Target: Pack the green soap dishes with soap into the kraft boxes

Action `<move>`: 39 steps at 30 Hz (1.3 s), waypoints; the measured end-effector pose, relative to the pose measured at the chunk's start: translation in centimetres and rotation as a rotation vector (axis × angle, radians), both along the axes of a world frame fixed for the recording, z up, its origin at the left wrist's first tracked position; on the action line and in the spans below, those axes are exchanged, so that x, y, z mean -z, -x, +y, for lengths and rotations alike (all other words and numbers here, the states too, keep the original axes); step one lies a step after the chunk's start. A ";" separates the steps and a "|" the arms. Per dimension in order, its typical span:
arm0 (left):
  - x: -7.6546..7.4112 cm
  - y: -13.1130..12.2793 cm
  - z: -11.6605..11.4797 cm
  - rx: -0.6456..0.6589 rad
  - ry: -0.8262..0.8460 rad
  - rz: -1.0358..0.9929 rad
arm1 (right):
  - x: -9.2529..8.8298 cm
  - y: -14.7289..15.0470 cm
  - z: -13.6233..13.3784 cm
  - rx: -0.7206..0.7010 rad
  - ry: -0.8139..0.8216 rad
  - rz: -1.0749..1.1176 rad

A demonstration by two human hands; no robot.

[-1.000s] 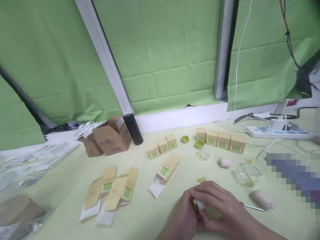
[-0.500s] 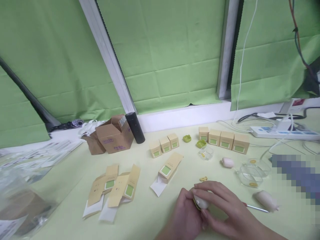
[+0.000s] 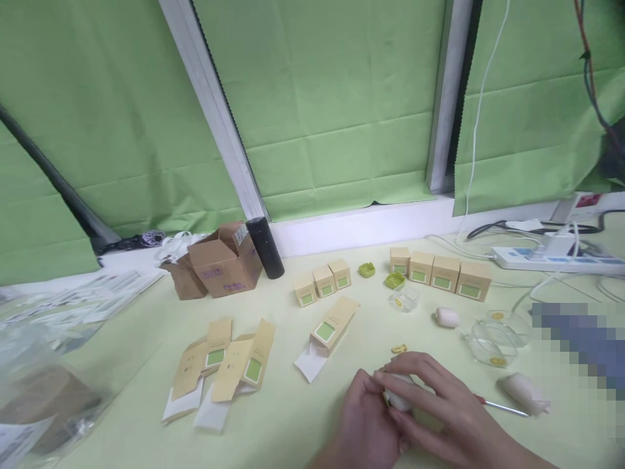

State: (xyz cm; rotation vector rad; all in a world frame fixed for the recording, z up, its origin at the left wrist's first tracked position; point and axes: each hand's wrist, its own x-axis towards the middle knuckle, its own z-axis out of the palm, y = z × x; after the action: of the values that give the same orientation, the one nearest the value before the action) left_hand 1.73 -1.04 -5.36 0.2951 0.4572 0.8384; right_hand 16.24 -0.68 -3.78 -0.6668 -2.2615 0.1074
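Left hand: curled, palm turned in, the left hand (image 3: pixel 368 417) closed against the left side of a small rounded white object (image 3: pixel 400 393); its lower fingers are partly hidden.
Right hand: fingers bent over the top, thumb below; the right hand (image 3: pixel 439 404) has closed on the same object from the right.
White object: lies between the two hands, under the right fingers, beside the left thumb; only part of its smooth surface shows.
Right of hands: red-handled screwdriver with silver shaft (image 3: pixel 505 408) on the pale green tabletop (image 3: pixel 273 433), near a pale pink rounded cylinder (image 3: pixel 525 392).
Just beyond fingers: small flat yellow piece (image 3: pixel 399 349).
Mid-table: tan card carton with green label (image 3: pixel 336 326), lying flap open; right, clear plastic cups with yellow spots (image 3: pixel 491 345).
Far row: four closed tan cube boxes (image 3: pixel 444 273), beside shallow olive-green dishes (image 3: pixel 394 281).
Back: upright black cylinder (image 3: pixel 266 249) against the brown cardboard box (image 3: pixel 229 267).
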 end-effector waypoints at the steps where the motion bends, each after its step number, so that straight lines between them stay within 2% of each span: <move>1: 0.2 0.0 0.0 0.006 0.004 0.014 | -0.2 0.0 -0.1 -0.006 0.023 -0.018; 6: 0.6 -0.1 -0.1 -0.013 0.027 0.127 | -0.8 0.1 -0.6 -0.020 0.136 -0.098; 9: 0.5 -0.1 -0.2 -0.027 0.028 0.161 | -0.5 0.1 -0.6 -0.011 0.133 -0.086; 14: 0.4 0.2 -0.3 -0.003 -0.013 0.120 | 0.4 0.0 -0.5 -0.012 0.154 -0.111; 18: 0.3 0.5 0.0 0.034 -0.051 0.082 | 0.1 -0.5 -0.3 -0.046 0.303 -0.144; 21: -0.3 0.8 0.2 0.023 -0.072 0.097 | -0.5 -1.0 0.1 -0.020 0.527 0.010; 23: -0.6 0.9 0.2 -0.036 -0.102 0.174 | -0.8 -1.2 0.5 0.019 0.629 0.128; 27: -0.6 1.0 0.2 -0.086 -0.155 0.293 | -0.9 -1.3 1.2 -0.054 0.666 0.219; 30: -0.6 1.0 0.2 -0.090 -0.226 0.326 | -1.0 -1.0 1.0 -0.046 0.650 0.253; 33: -0.5 0.9 0.2 -0.035 -0.265 0.328 | -1.1 -0.8 0.3 -0.015 0.646 0.221; 36: -0.2 0.7 0.1 0.013 -0.309 0.253 | -1.2 -0.7 -0.1 0.046 0.731 0.221; 39: -0.5 1.0 0.2 0.109 -0.316 0.271 | -1.4 -0.9 0.1 0.006 0.751 0.231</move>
State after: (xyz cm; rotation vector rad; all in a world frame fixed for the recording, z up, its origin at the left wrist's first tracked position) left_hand 0.76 -0.85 -4.89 0.7255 0.5557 0.7655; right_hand 17.09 -0.55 -2.38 -0.9775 -1.9618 1.0113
